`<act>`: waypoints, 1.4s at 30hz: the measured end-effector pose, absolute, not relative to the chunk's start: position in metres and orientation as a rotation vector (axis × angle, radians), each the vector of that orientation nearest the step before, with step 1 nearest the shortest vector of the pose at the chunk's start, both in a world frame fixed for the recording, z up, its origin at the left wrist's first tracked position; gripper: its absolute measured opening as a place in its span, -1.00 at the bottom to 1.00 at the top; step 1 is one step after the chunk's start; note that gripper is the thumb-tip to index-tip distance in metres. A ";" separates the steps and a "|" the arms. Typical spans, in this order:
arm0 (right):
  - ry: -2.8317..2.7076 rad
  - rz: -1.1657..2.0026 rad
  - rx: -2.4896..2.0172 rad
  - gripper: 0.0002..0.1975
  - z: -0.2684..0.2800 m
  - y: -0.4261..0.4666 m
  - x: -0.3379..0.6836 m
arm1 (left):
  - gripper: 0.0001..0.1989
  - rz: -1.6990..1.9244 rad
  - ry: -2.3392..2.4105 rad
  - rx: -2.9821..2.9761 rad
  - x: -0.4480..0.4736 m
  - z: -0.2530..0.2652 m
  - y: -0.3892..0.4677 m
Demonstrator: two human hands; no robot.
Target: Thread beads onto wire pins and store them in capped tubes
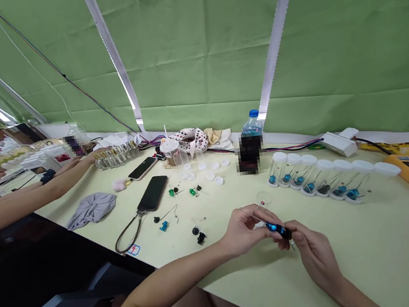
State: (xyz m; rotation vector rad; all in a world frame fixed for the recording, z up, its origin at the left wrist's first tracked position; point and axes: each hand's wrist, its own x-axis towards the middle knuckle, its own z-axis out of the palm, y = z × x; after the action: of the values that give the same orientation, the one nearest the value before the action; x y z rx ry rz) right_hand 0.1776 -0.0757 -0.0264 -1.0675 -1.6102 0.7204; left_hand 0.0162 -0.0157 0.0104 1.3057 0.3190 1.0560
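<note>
The left hand (252, 229) held a small blue-and-black piece (278, 230), pinching its blue end between thumb and fingers, just above the near side of the bench (391, 240). The right hand (315, 254) met it from the other side, thumb and fingertips closed on the black end. Just beyond them lay a thin clear loop (264, 197) with a dark red spot on it.

Over to the right I saw a slanting row of clear tubes (318, 175) with white lids, small parts, mostly blue, at the bottom of them. To the left of the hands were a loose black part (201, 238), a blue part (164, 226) and two green parts (193, 192), with thin metal pins among them. A dark phone (153, 194) lay farther left, near a crumpled grey cloth (92, 209).
</note>
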 end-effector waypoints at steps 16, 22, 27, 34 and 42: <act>-1.595 1.044 -0.876 -0.42 -0.017 -0.078 0.175 | -0.84 1.196 0.356 1.344 0.015 0.011 -0.016; -1.366 1.042 -0.889 -0.53 -0.017 -0.077 0.172 | -0.78 1.202 0.370 1.280 0.015 0.012 -0.012; -1.375 1.101 -0.838 -0.45 -0.013 -0.076 0.171 | -0.80 1.228 0.349 1.299 0.015 0.013 -0.013; -1.440 1.202 -0.882 -0.32 -0.008 -0.078 0.170 | -0.78 1.210 0.399 1.316 0.015 0.012 -0.013; -1.383 1.187 -0.858 -0.31 -0.011 -0.076 0.171 | -0.73 1.198 0.473 1.281 0.015 0.009 -0.012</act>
State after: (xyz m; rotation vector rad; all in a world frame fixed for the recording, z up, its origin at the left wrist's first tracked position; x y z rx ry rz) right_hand 0.1711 -0.0761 -0.0110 -0.8582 -1.3831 1.1870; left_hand 0.0153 -0.0119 0.0088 1.2808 0.4727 1.1983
